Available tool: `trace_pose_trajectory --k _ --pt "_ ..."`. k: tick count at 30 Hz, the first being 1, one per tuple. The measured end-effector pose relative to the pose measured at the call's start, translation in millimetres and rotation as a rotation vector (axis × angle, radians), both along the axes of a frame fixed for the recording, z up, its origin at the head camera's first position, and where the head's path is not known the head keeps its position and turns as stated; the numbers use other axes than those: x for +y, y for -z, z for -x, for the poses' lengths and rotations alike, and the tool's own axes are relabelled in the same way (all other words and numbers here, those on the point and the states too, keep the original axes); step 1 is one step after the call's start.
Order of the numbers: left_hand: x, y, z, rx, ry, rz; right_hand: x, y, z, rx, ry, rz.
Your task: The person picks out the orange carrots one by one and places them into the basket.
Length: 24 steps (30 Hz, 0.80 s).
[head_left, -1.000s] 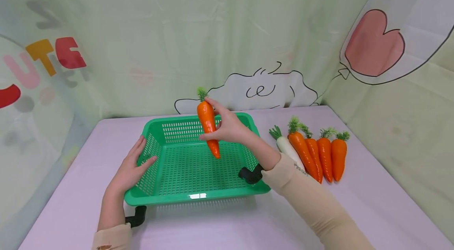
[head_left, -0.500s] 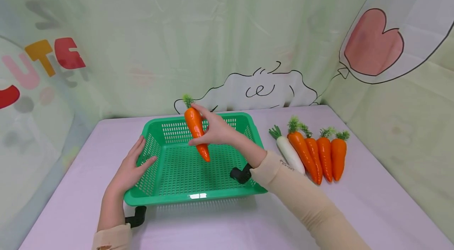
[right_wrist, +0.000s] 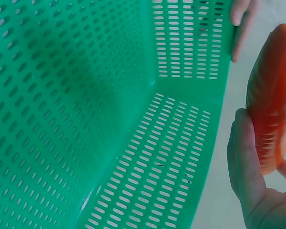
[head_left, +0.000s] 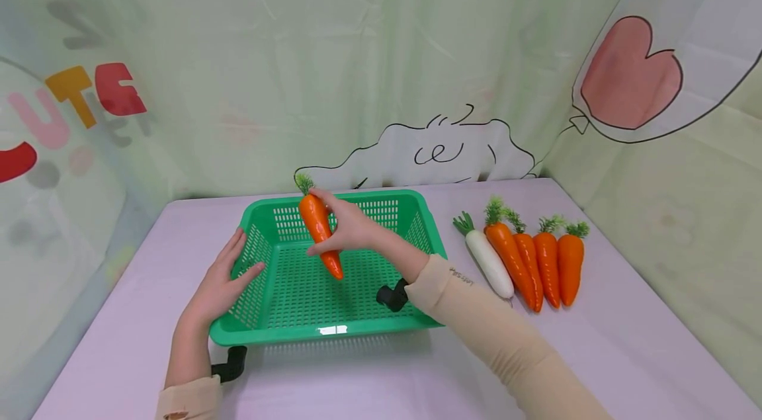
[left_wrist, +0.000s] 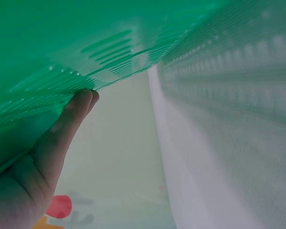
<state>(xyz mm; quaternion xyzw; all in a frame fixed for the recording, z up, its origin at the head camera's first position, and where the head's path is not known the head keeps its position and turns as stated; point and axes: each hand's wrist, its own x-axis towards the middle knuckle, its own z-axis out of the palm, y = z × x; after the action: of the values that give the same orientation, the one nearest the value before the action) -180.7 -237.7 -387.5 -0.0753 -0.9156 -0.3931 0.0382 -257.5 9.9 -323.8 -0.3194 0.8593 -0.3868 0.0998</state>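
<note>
In the head view my right hand [head_left: 348, 225] pinches an orange carrot [head_left: 317, 218] with a green leafy top between thumb and fingers. The carrot slants over the green plastic basket [head_left: 330, 333], tip downward. The right wrist view shows the carrot [right_wrist: 271, 100] against the fingers, beside the basket's slotted wall [right_wrist: 181, 119]. My left hand [head_left: 220, 284] rests on the basket's left side, thumb over the rim and straight fingers along the outside. In the left wrist view these fingers [left_wrist: 76, 112] touch the outer wall. No vegetables lie on the visible basket floor.
Right of the basket, a white radish [head_left: 489, 264] with green leaves and several carrots [head_left: 546, 268] lie side by side on the pale table [head_left: 619, 347]. A printed cloth backdrop [head_left: 268, 76] rises behind. Black camera mounts [head_left: 393, 295] stick out from the wrists.
My right hand has moved left and lower over the basket with the carrot, uncovering more of the white radish. The left hand and the basket have stayed in place.
</note>
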Motion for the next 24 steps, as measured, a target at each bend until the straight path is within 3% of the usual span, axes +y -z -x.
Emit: trace_pose_trajectory --k 15,24 --pt "0.2 0.0 -1.4 -0.016 0.001 0.003 -14.9 14.7 5.3 -0.033 -0.042 -0.074" --pt "0.2 -1.6 -2.3 -0.018 0.002 0.015 -22.8 23.1 5.0 -0.129 -0.053 -0.092"
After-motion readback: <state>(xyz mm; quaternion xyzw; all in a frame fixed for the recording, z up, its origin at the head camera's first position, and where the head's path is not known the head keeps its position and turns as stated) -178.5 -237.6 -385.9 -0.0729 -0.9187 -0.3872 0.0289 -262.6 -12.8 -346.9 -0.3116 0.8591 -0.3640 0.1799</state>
